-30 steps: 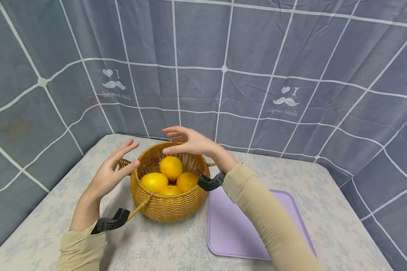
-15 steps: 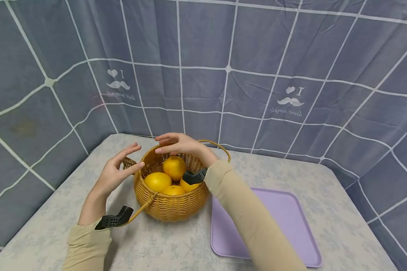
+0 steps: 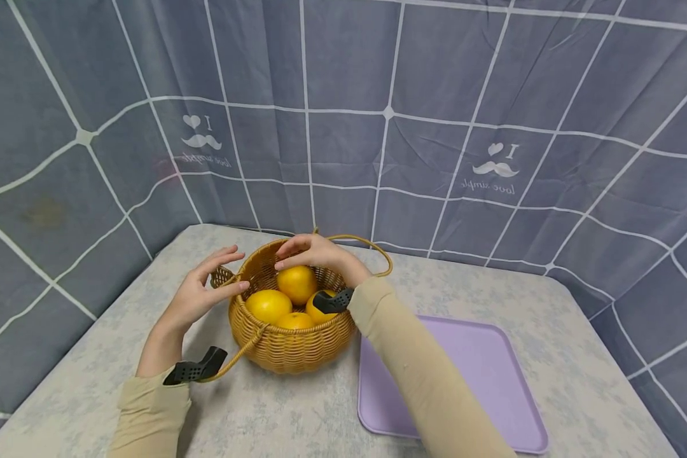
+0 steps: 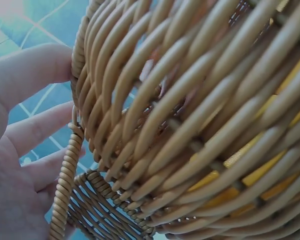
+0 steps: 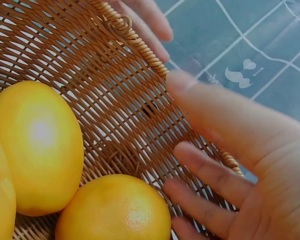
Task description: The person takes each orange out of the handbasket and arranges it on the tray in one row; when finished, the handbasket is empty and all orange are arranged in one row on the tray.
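Observation:
A woven wicker basket (image 3: 292, 353) holds several oranges; one orange (image 3: 296, 286) sits at the back on top of the others. My right hand (image 3: 323, 254) reaches over the basket, fingers loosely bent above that back orange. In the right wrist view its thumb and fingers are spread over the inner wall, a gap away from the nearest orange (image 5: 115, 212). My left hand (image 3: 191, 302) is at the basket's left side, its thumb tip right at the rim. The left wrist view has the spread fingers (image 4: 37, 127) behind the wrapped handle (image 4: 66, 185), outside the wicker wall.
A lilac tray (image 3: 475, 369) lies to the right of the basket, partly under my right sleeve. One basket handle (image 3: 385, 254) loops out at the back right, another toward my left wrist. A grey-blue checked curtain (image 3: 343, 146) stands behind the pale table (image 3: 298, 413).
My right hand has moved lower, into the basket's mouth above the back orange. The left hand stays by the rim. The whole view has shifted slightly.

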Demonstrator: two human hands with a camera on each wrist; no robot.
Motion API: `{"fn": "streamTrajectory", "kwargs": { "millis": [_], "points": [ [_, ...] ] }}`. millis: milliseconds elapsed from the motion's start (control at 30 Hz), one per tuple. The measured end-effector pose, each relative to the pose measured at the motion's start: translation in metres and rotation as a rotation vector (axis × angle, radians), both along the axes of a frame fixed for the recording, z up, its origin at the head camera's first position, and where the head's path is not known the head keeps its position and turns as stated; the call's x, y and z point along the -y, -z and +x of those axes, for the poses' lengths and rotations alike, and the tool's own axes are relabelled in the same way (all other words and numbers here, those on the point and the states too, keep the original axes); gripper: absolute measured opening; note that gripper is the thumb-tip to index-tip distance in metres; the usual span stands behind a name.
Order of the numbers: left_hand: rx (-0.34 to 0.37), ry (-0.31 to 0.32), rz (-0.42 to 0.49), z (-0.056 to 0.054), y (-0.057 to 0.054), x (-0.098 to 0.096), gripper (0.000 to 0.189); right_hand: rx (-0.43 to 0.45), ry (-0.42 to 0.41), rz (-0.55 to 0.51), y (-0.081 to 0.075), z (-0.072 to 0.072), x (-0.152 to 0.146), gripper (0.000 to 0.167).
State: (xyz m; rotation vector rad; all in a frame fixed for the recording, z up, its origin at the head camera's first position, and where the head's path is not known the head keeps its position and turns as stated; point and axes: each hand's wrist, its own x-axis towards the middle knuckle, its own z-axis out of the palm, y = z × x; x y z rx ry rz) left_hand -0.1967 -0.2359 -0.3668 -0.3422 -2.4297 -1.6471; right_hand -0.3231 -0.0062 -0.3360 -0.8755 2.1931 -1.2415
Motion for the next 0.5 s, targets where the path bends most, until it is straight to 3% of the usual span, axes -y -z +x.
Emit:
{"fn": "streamTrajectory", "kwargs": {
  "millis": [233,500],
  "points": [
    [-0.057,-0.008,-0.041,-0.0053,0.0051,-0.0019,0.046,-0.096,-0.05,0.162,0.003,-0.0023,-0.0014,0.045],
    [-0.101,-0.006,-0.046,-0.0071,0.0085,-0.003,0.042,-0.122,-0.142,0.307,0.0026,-0.0011,-0.0017,0.056]
  ]
}}
